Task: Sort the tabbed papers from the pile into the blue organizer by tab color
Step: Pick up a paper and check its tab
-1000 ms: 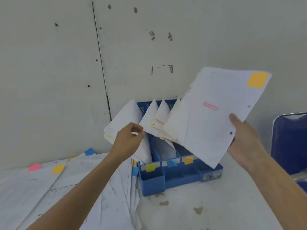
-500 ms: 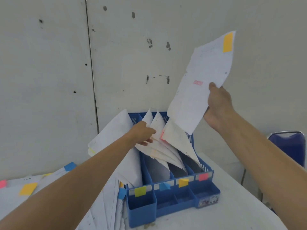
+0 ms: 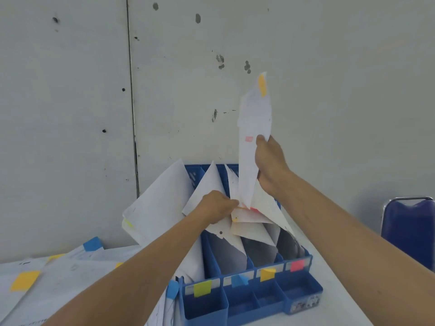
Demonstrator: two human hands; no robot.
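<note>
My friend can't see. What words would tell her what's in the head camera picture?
A person's right hand holds an orange-tabbed sheet upright above a blue organizer, while the left hand grips the filed papers already standing in it. More tabbed papers lie in a pile to its left.

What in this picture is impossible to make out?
Head view only:
- Red stamp on the orange-tabbed paper in the right hand: too blurred to read.
- Left hand fingertips: buried among the filed papers.
- Paper pile: cut off by the left edge, partly covered by the left arm.
- Sticker on the blue organizer: too small to read.
- Blue chair: cut off by the right edge.
</note>
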